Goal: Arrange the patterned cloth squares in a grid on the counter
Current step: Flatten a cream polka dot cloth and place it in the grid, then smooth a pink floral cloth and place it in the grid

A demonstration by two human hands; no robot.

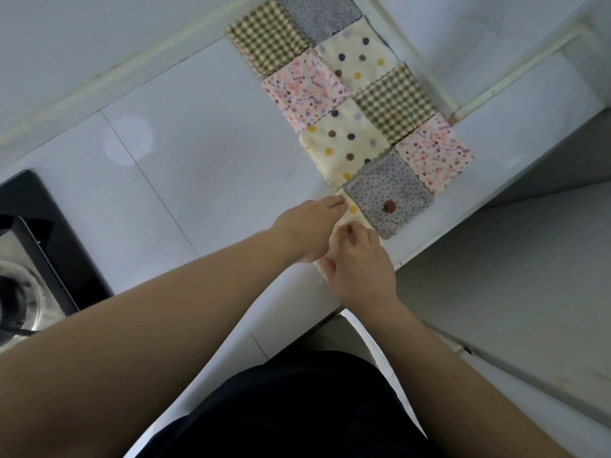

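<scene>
1. A cream polka-dot cloth square [353, 211] lies by the white counter [198, 180]'s front edge, touching a grey dotted cloth square [390, 196].
2. The left hand [309, 226] presses it with straight fingers; the right hand [360, 269] pinches it.
3. Bare counter stretches left to a black hob [39, 226].

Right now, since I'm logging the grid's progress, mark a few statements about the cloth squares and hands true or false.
1. Left hand and right hand both touch a cream polka-dot cloth square. True.
2. That square lies beside a grey dotted cloth square. True.
3. The two pink speckled cloth squares touch. False: other squares separate them.
4. The black stove sits right of the squares. False: it is left.
</scene>
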